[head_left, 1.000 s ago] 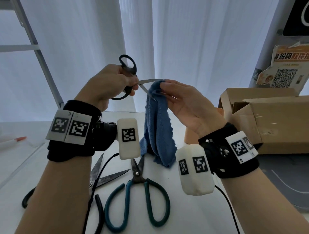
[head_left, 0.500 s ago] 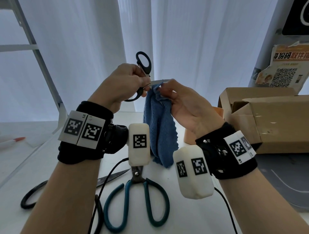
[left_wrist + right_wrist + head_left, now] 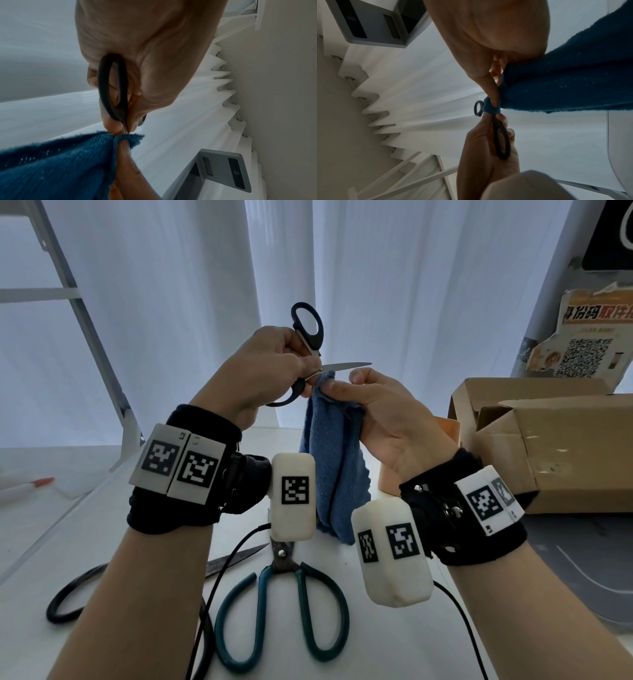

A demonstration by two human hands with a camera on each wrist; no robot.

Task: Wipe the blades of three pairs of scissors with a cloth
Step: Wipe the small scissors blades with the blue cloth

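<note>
A person's left hand [image 3: 270,371] grips the black-handled scissors [image 3: 308,328] at the handles, blades spread apart, likely so each can be wiped singly. The right hand [image 3: 380,412] pinches the blue cloth [image 3: 329,460] around 1 blade near the pivot; the other blade juts bare above its fingers. Below the wrists, 2 more pairs lie on the table [image 3: 387,642]: teal-handled scissors [image 3: 284,611] and another black pair [image 3: 78,594]. Right of the right hand sits an open cardboard box [image 3: 555,446], contents unseen.

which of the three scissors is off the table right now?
The small black-handled scissors, blades open, gripped by the left hand while the right hand pinches the blue cloth on them. The teal-handled scissors and the big black-handled scissors lie on the table.
</note>
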